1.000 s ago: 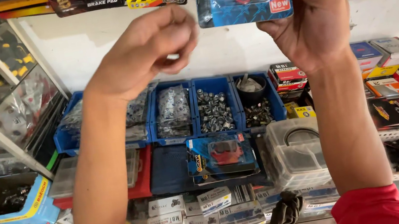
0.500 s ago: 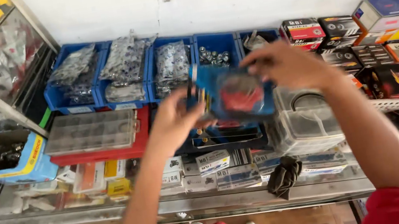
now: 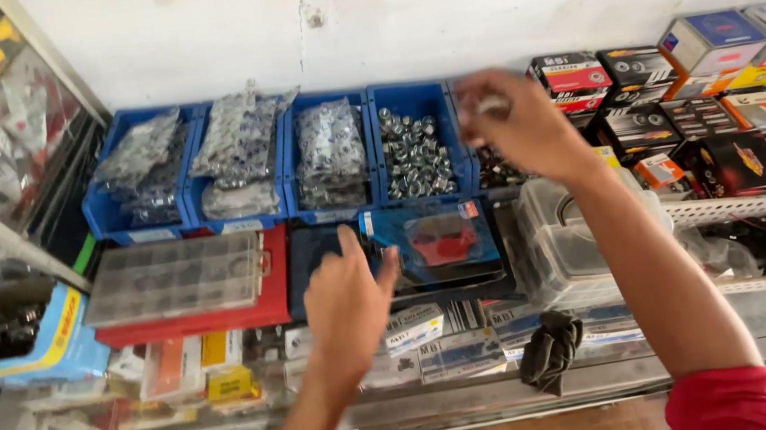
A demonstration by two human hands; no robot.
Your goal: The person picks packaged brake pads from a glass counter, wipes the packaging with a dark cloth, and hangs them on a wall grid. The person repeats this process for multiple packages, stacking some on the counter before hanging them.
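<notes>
A flat, glossy blue pack [image 3: 434, 241] lies just beyond the left hand [image 3: 347, 301]; fingers loose, thumb touching its edge. The right hand [image 3: 516, 124] pinches 1 small pale piece [image 3: 492, 105] above the blue bins [image 3: 413, 145].

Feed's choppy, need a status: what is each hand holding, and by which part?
Left hand touches the blue blister pack at its left edge, not gripping. Right hand pinches something small and pale; blurred, cannot tell what.

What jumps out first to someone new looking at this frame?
The two bare arms reaching over a crowded counter: the left hand rests at the edge of a blue blister pack with a red part inside, lying mid-counter. The right hand is raised over the row of blue bins along the white wall, pinching something small. Stacked small boxes fill the right side.
</notes>
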